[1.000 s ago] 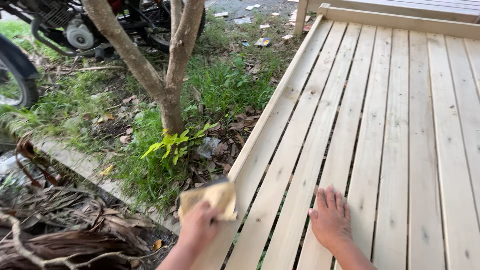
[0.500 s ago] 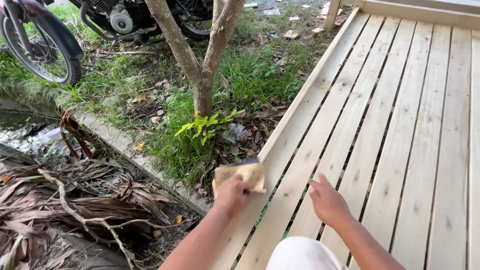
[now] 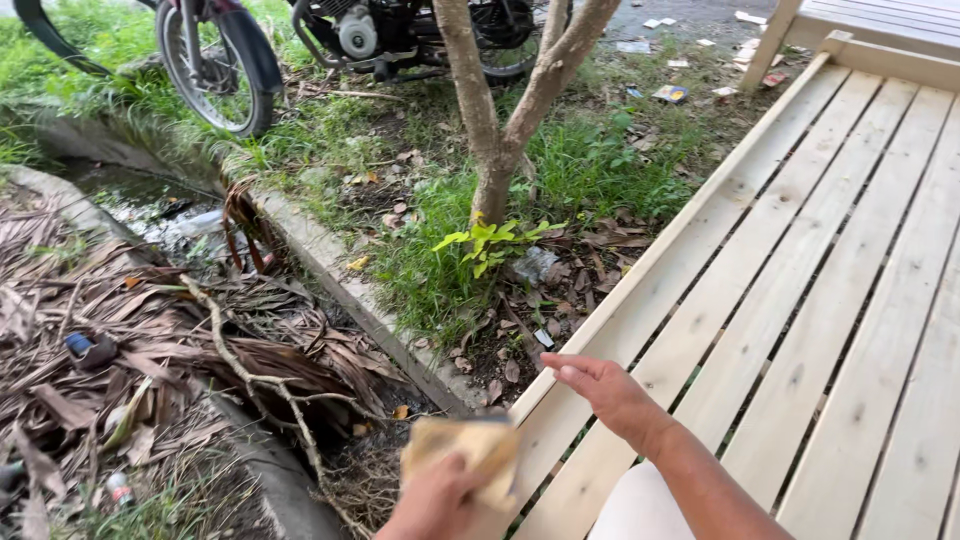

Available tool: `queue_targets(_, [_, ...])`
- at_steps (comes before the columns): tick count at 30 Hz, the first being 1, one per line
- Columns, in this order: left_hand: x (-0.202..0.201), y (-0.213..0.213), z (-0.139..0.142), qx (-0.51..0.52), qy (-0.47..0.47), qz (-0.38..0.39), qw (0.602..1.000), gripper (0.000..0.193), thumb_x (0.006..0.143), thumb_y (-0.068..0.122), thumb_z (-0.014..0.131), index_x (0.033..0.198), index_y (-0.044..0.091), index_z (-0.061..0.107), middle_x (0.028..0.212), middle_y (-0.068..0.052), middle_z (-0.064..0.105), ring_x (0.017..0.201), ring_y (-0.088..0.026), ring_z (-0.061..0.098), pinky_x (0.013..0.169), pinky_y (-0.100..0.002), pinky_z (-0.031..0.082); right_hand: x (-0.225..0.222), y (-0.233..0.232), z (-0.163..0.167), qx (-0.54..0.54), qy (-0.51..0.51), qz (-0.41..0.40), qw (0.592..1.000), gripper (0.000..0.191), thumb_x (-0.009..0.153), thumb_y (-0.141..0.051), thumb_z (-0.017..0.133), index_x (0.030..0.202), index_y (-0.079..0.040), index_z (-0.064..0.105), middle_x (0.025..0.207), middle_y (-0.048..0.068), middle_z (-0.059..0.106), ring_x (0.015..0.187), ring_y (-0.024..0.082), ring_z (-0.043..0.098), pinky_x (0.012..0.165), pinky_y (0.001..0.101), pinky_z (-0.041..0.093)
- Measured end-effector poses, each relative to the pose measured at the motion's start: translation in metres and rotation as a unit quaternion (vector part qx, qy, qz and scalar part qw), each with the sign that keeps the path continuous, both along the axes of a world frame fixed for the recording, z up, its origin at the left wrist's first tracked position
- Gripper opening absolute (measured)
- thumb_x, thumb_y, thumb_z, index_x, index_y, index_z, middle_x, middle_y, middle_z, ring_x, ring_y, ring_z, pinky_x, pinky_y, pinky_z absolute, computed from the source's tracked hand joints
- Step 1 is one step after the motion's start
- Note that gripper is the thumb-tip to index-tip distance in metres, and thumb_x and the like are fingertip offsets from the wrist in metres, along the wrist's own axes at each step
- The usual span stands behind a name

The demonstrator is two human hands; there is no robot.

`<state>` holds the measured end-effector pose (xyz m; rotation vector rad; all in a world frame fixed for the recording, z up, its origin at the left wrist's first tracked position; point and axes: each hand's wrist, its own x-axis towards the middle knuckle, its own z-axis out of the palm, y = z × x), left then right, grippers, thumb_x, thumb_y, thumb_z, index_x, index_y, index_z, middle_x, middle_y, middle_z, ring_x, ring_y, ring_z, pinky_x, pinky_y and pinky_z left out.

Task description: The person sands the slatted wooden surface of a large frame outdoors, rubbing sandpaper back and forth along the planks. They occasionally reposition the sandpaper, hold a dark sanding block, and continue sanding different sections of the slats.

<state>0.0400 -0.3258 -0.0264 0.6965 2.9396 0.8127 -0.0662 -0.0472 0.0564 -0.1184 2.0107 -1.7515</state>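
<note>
You are outdoors, leaning over a platform of pale wooden slats (image 3: 800, 300) that runs from the bottom edge up to the top right corner, with narrow dark gaps between the boards. Your left hand (image 3: 435, 500) is at the platform's near left edge, its fingers curled and pinching a tan, blurred sanding pad (image 3: 465, 455), which sits just off the outermost board near the bottom of the frame. Your right hand (image 3: 605, 390) hovers above the two outer boards, palm down, fingers pressed loosely together and pointing left; whether it touches the wood cannot be told. Beside the platform's left edge lies bare soil with dead leaves, then grass around a forked tree trunk (image 3: 495, 120). A concrete kerb (image 3: 340, 275) separates the grass from a ditch filled with dry palm fronds (image 3: 150, 360). A motorcycle (image 3: 330, 40) stands on the grass at the top edge
</note>
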Motion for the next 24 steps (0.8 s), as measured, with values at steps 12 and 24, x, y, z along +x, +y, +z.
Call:
queue_targets(12, [0.063,-0.031,0.016,0.083,0.032,0.05,0.995,0.026,0.073,0.005,0.071,0.094,0.018,0.076,0.089,-0.009,0.062,0.086,-0.033,0.066,0.072,-0.047,0.054,0.002,0.006,0.037,-0.042,-0.017,-0.014,0.999,0.06,0.095,-0.046,0.048,0.146,-0.015,0.058,0.151,-0.001,0.061,0.137,0.02,0.057,0.114,0.0421,0.037])
queue_targets(24, [0.021,0.014,0.046,0.069,0.042,0.07,0.994,0.013,0.081,0.014,0.07,0.092,0.018,0.076,0.094,-0.009,0.063,0.087,-0.033,0.067,0.073,-0.046,0.055,0.033,-0.045,0.028,-0.008,-0.016,0.095,0.995,0.057,0.097,-0.042,0.046,0.142,-0.012,0.064,0.145,0.002,0.067,0.124,0.021,0.067,0.108,0.0384,0.047])
